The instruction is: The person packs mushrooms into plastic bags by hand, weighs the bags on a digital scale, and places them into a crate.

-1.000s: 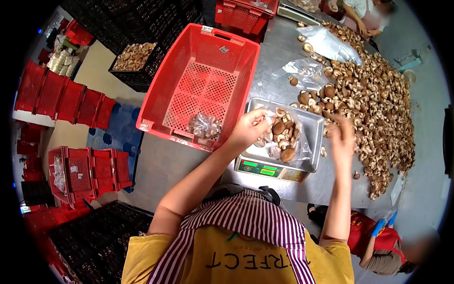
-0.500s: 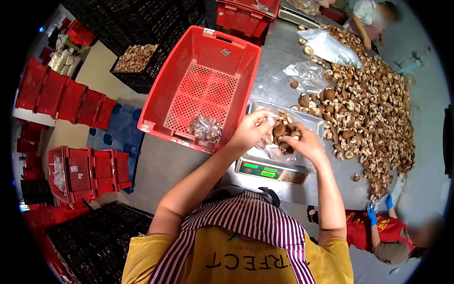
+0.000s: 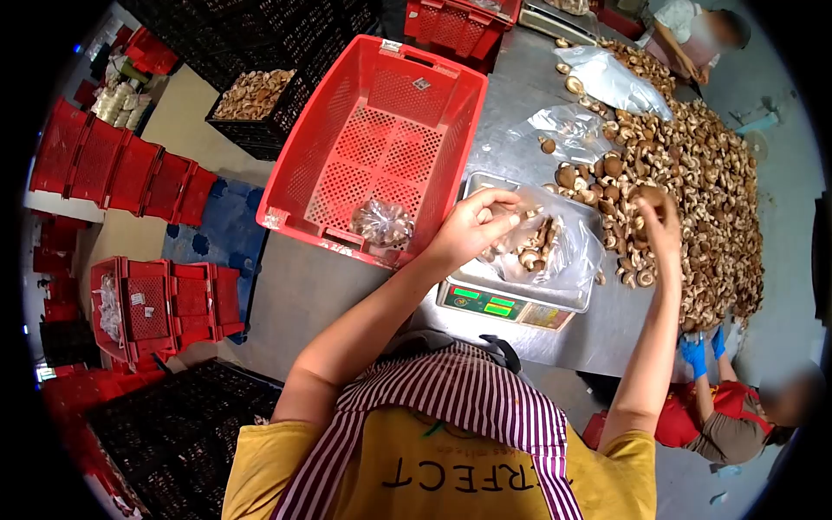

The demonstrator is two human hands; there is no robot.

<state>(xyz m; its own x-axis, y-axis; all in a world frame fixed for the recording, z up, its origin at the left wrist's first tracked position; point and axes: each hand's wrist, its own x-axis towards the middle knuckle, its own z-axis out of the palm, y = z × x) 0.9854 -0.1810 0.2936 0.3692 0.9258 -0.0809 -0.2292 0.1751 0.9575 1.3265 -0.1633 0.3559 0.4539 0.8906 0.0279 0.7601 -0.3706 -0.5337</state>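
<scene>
over the scale (image 3: 505,307), left hand (image 3: 475,227) clamped on a plastic bag (image 3: 576,265); right hand (image 3: 661,227) apart, at the mushroom pile (image 3: 719,199), grip unclear

The left forearm (image 3: 373,316) slants forward and inward from a bent elbow, its hand (image 3: 478,227) turned inward with fingers curled and thumb extended beside them. The right forearm (image 3: 652,338) reaches more steeply forward, its hand (image 3: 660,224) raised at the end, fingers bent, well apart from the left.

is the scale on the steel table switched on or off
On: the scale has green digital displays lit on its front panel; their digits are too small to read.
</scene>
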